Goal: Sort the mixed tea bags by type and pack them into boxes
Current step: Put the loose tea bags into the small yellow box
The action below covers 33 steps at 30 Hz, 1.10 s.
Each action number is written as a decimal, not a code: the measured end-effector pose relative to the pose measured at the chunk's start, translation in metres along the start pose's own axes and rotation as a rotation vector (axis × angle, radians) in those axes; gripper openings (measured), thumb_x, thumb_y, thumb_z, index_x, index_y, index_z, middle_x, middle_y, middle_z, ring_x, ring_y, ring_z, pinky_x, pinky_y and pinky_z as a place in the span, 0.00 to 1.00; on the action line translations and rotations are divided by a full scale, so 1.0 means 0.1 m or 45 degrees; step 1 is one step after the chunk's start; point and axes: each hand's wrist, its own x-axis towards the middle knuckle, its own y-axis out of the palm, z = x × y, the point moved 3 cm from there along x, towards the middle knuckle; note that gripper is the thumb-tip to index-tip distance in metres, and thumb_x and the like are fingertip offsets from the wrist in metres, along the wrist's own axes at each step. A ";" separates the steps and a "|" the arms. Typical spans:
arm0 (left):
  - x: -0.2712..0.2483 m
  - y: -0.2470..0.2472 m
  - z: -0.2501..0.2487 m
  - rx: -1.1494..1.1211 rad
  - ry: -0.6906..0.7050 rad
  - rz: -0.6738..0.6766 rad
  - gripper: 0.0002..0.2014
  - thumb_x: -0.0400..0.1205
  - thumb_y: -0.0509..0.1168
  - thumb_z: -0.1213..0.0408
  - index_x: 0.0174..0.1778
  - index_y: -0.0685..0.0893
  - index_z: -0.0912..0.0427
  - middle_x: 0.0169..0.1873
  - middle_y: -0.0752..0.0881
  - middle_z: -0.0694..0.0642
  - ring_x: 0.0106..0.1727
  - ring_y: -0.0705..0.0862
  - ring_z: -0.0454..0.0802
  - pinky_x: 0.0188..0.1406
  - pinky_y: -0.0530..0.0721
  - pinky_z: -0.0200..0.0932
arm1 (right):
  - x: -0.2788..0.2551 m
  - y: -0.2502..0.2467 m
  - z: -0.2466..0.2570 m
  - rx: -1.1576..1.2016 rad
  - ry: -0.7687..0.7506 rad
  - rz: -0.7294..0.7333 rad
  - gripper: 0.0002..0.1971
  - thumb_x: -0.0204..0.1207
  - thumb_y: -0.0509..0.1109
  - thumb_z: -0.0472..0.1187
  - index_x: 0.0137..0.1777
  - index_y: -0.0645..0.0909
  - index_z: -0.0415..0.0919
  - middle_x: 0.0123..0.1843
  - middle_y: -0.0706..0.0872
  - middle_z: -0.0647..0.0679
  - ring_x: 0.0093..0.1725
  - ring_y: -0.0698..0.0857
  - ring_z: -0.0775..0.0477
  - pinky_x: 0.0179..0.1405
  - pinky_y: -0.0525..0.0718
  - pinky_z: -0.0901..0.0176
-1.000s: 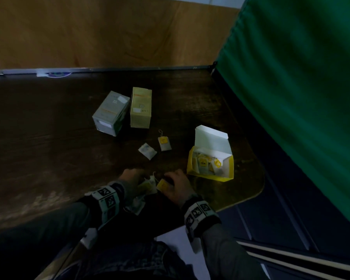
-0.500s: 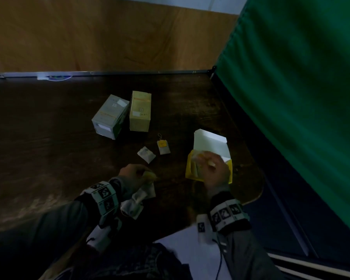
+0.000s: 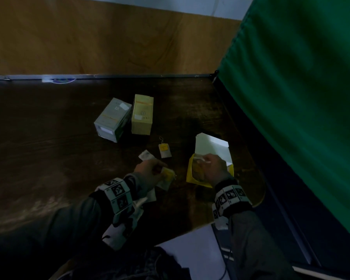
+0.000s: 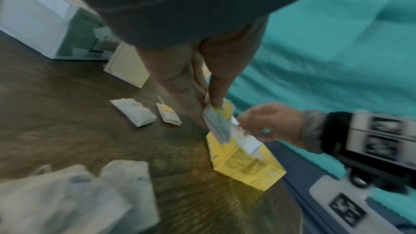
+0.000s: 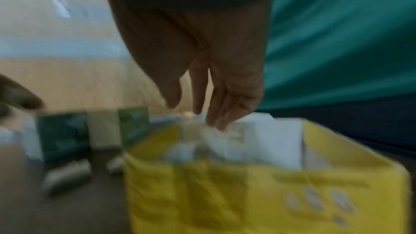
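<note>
On the dark wooden table, my right hand, which was at the near edge a second ago, now hangs with loose fingers over the open yellow box. My left hand pinches a yellow-tagged tea bag, its long axis pointing down toward the box.

Dim light, dark wooden table, wood-panel wall, green curtain

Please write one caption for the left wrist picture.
Left hand pinches a tea bag beside the open yellow box.
</note>
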 end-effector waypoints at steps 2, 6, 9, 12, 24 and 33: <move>0.02 0.01 -0.02 -0.068 0.013 -0.024 0.13 0.80 0.67 0.64 0.61 0.81 0.53 0.54 0.81 0.49 0.54 0.79 0.42 0.52 0.80 0.36 | -0.08 -0.06 0.07 0.136 -0.079 -0.101 0.16 0.80 0.66 0.48 0.60 0.82 0.38 0.57 0.82 0.42 0.56 0.83 0.42 0.52 0.79 0.58; 0.05 0.06 -0.09 -0.216 0.043 -0.107 0.09 0.78 0.70 0.62 0.54 0.84 0.53 0.47 0.85 0.49 0.51 0.84 0.45 0.52 0.86 0.42 | -0.32 0.16 0.21 0.577 -0.189 0.215 0.12 0.77 0.71 0.41 0.59 0.82 0.40 0.52 0.85 0.46 0.54 0.85 0.44 0.55 0.86 0.46; 0.08 0.13 -0.16 -0.354 0.017 -0.075 0.10 0.76 0.71 0.64 0.53 0.82 0.55 0.42 0.86 0.49 0.43 0.85 0.42 0.39 0.85 0.37 | -0.38 0.27 0.22 0.708 -0.165 0.196 0.09 0.76 0.72 0.37 0.55 0.83 0.36 0.47 0.87 0.40 0.47 0.87 0.39 0.47 0.88 0.39; 0.09 0.16 -0.21 -0.394 0.014 -0.032 0.11 0.76 0.71 0.65 0.53 0.81 0.57 0.40 0.85 0.49 0.39 0.85 0.41 0.33 0.83 0.33 | -0.36 0.27 0.20 0.733 -0.170 0.231 0.03 0.76 0.71 0.34 0.48 0.82 0.36 0.41 0.86 0.43 0.42 0.85 0.42 0.44 0.86 0.42; -0.01 -0.08 0.44 0.508 -0.086 0.313 0.17 0.81 0.64 0.57 0.67 0.76 0.52 0.64 0.79 0.50 0.64 0.79 0.47 0.62 0.78 0.40 | 0.02 -0.40 -0.55 -0.021 0.298 0.031 0.10 0.75 0.72 0.39 0.56 0.83 0.41 0.50 0.86 0.46 0.49 0.83 0.47 0.44 0.82 0.59; -0.07 -0.18 0.64 0.482 -0.052 0.260 0.18 0.81 0.64 0.60 0.67 0.75 0.53 0.63 0.81 0.51 0.62 0.81 0.48 0.60 0.79 0.39 | -0.05 -0.15 -0.35 -0.362 0.009 -0.011 0.17 0.81 0.60 0.30 0.69 0.76 0.38 0.69 0.75 0.41 0.68 0.76 0.37 0.54 0.78 0.62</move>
